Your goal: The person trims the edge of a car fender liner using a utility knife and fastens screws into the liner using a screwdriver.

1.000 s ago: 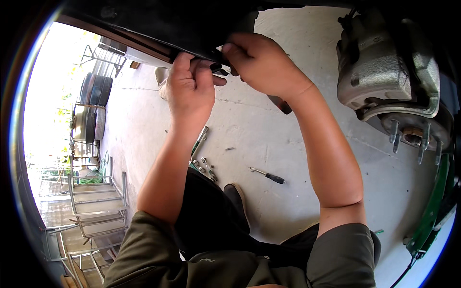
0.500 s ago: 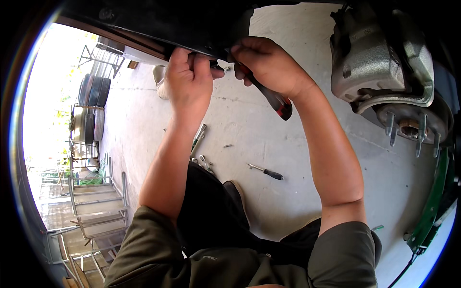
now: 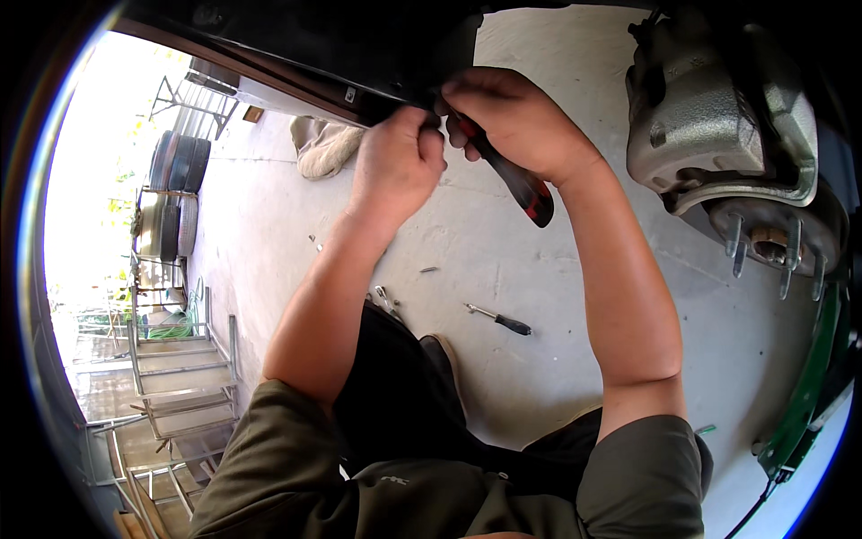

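Note:
My right hand (image 3: 507,126) grips a black-and-red handled tool (image 3: 530,199), whose far end is hidden at the lower edge of a dark vehicle panel (image 3: 359,45). Just left of it, my left hand (image 3: 404,166) is closed against the same edge with its fingers curled; what it holds, if anything, is hidden. A brown strip (image 3: 251,67) runs along the panel.
A brake caliper (image 3: 691,126) and studded hub (image 3: 772,242) hang at right, above a green jack (image 3: 799,377). A screwdriver (image 3: 512,325) and other tools (image 3: 388,302) lie on the floor (image 3: 548,377). Stacked tires (image 3: 180,162), metal frames (image 3: 180,364) and a cloth (image 3: 323,148) are at left.
My left hand has shifted right along the panel edge and curled closed, uncovering the cloth behind it. More of the tool's handle shows below my right hand than one second ago.

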The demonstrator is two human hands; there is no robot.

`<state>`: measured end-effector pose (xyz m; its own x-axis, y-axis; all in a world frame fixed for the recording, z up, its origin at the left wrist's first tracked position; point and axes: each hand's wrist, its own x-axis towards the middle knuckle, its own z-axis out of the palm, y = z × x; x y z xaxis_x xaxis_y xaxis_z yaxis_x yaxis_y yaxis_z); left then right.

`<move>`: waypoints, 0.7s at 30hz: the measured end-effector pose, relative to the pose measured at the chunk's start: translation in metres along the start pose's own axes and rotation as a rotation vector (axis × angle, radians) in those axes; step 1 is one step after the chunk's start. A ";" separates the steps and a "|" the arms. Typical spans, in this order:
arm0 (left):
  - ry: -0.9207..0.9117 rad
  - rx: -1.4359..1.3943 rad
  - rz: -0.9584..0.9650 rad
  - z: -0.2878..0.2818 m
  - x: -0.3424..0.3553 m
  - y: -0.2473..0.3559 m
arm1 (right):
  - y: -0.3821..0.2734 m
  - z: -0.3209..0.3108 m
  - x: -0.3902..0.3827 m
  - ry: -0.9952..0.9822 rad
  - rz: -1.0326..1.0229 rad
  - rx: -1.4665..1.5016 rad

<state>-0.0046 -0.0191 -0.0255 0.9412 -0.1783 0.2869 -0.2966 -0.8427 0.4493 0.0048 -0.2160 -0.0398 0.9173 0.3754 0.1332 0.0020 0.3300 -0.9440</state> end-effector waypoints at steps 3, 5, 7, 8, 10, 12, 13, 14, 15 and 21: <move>-0.198 0.051 -0.021 -0.002 -0.014 0.016 | 0.004 -0.011 -0.006 -0.031 0.026 0.021; -0.603 0.265 -0.131 -0.008 -0.024 0.017 | 0.012 -0.021 -0.010 -0.079 0.073 -0.006; -0.657 0.214 0.010 -0.012 -0.031 0.004 | 0.028 -0.028 -0.009 -0.141 0.135 -0.031; -0.655 0.207 0.022 -0.015 -0.032 -0.002 | 0.044 -0.032 -0.009 -0.119 0.203 -0.172; -0.670 0.127 -0.004 -0.018 -0.035 -0.012 | 0.078 -0.042 -0.009 -0.056 0.403 -0.445; -0.622 0.043 0.015 -0.022 -0.041 -0.020 | 0.115 -0.049 -0.015 -0.017 0.520 -0.515; -0.614 0.017 0.075 -0.019 -0.039 -0.025 | 0.134 -0.053 -0.021 0.036 0.598 -0.586; -0.654 0.024 0.032 -0.026 -0.038 -0.013 | 0.163 -0.057 -0.027 0.026 0.642 -0.588; -0.691 0.021 0.000 -0.027 -0.035 0.000 | 0.194 -0.068 -0.035 0.066 0.727 -0.553; -0.707 -0.001 0.157 -0.018 -0.048 -0.009 | 0.261 -0.045 -0.091 -0.001 0.728 -0.811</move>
<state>-0.0503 0.0062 -0.0284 0.7667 -0.5835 -0.2678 -0.4365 -0.7797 0.4489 -0.0605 -0.2035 -0.3119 0.8046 0.2500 -0.5386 -0.2791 -0.6414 -0.7146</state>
